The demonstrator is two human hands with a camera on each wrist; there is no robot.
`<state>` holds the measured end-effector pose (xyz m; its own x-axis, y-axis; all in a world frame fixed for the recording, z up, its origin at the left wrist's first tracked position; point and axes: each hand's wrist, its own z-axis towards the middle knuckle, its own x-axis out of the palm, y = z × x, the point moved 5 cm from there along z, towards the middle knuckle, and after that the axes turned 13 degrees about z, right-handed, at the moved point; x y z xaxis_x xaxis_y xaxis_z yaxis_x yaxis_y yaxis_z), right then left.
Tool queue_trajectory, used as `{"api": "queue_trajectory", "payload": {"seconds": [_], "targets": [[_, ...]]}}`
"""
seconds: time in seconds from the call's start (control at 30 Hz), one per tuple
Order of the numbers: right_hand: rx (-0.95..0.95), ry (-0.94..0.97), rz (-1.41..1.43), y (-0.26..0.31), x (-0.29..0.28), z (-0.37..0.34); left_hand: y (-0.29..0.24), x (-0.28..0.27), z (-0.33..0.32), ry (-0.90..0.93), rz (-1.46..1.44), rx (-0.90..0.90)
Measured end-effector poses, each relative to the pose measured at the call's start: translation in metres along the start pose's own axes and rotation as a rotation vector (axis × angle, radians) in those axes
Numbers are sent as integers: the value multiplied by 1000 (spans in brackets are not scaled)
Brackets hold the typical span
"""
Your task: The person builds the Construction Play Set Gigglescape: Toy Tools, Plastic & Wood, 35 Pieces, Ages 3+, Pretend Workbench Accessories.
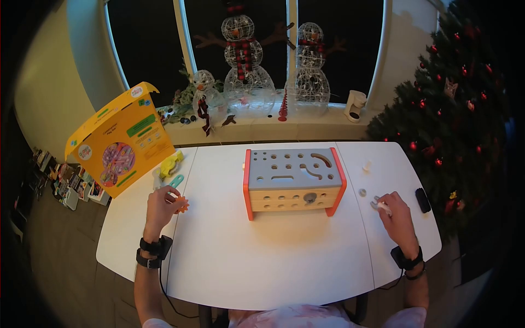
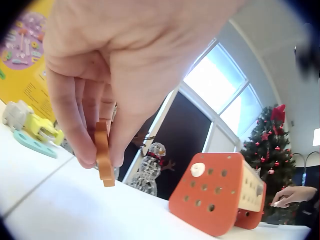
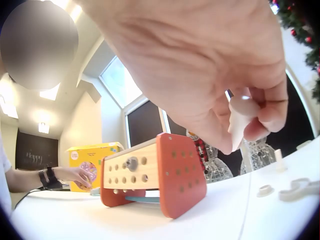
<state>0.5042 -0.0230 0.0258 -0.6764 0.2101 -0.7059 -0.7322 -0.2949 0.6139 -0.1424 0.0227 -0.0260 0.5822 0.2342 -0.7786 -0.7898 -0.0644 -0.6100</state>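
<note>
Over the left side of the table, my left hand (image 1: 159, 208) pinches an orange toothed gear (image 2: 104, 156) between thumb and fingers, the gear edge-on in the left wrist view. At the right side, my right hand (image 1: 398, 216) holds a small white piece with a rounded end (image 3: 243, 111); part of it is hidden by the fingers. Close by that hand lie a grey toy wrench (image 3: 300, 190), a grey ring-shaped nut (image 3: 265, 190) and an upright white screw (image 3: 279, 161). Between the hands stands a wooden toy workbench (image 1: 292, 183) with red-orange ends, a grey slotted top and a grey screw head in its front.
A yellow cardboard box (image 1: 120, 139) stands open at the table's back left. Beside it lie a teal strip (image 2: 35, 144), a yellow-green toy piece (image 2: 44, 129) and a grey piece (image 2: 17, 115). A black object (image 1: 423, 200) lies near the right edge, by the Christmas tree (image 1: 454, 109).
</note>
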Motion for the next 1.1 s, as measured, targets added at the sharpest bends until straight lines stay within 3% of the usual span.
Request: {"api": "queue_trajectory", "payload": {"seconds": [0.1, 0.3, 0.6, 0.7, 0.77, 0.87, 1.0, 1.1], "targets": [[-51, 38, 113, 33, 9, -1, -52, 2, -20, 78, -37, -27], [-87, 159, 278, 73, 35, -5, -119, 36, -53, 300, -312, 120], [-40, 330, 712, 115, 63, -9, -165, 77, -76, 506, -510, 170], [-175, 399, 579, 125, 66, -6, -175, 81, -73, 420, -458, 246], [-183, 375, 617, 124, 74, -5, -192, 76, -68, 332, -286, 355], [-212, 354, 652, 125, 81, -2, -202, 84, -58, 221, -256, 464], [-242, 386, 652, 131, 96, 6, -221, 93, -53, 160, -233, 481], [-312, 398, 611, 142, 106, 14, -233, 92, -54, 7, -158, 574]]}}
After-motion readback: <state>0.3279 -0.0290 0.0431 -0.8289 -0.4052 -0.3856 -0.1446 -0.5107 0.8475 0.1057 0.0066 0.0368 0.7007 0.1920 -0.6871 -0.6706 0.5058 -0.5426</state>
